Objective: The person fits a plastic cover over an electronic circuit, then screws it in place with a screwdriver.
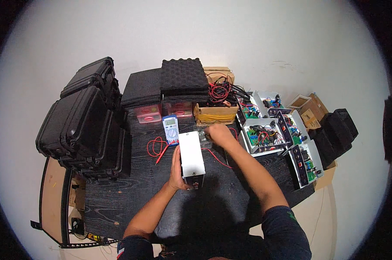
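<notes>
My left hand [176, 171] grips a white metal box [192, 154] along its left side and lower end. The box stands on the black table with a screw at each end of its white face and a dark panel at its near end. Just past the box's right side, my right hand [221, 135] reaches down with curled fingers by a small tray of tiny metal parts [202, 135]. Whatever those fingertips pinch is hidden. A blue and white multimeter [171, 128] lies behind the box, with a red test probe [164, 152] to its left.
Black hard cases [76, 123] are stacked at left. Foam sheets [183, 74] rest on pink-red drawers [149, 115] at the back, beside a cardboard box of cables [216, 115]. Opened white housings with circuit boards [267, 134] fill the right side, near black foam blocks [334, 134].
</notes>
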A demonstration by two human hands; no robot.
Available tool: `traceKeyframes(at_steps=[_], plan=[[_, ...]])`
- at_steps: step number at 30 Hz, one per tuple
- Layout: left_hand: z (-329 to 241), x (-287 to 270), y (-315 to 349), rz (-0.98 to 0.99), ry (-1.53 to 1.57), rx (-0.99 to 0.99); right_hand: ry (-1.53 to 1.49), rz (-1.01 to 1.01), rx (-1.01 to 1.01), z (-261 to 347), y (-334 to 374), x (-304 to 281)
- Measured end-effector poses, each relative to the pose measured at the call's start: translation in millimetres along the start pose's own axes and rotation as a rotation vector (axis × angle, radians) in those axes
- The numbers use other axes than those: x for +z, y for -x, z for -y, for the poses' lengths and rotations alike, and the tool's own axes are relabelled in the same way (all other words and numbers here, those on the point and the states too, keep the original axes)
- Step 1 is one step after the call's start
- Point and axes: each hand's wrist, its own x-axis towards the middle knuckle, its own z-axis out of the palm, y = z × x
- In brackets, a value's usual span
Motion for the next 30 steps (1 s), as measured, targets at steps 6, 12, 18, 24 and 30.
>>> traceKeyframes(at_steps=[6, 12, 18, 24, 30], plan=[[-20, 4, -13, -0.034, -0.005, 0.080, 0.119, 0.074, -0.034, -1, -19, 15], [-30, -6, -62, -0.232, 0.034, -0.005, 0.086, 0.001, 0.005, -13, -27, 41], [-36, -26, -126, 0.123, 0.515, -0.389, 0.151, 0.113, -0.044, -4, -28, 18], [-24, -20, -129, 0.167, 0.625, -0.573, -0.880, -0.303, 0.100, 11, -17, -24], [-21, -18, -123, -0.105, 0.671, -0.622, -1.138, -0.333, -0.117, 67, 1, -95]])
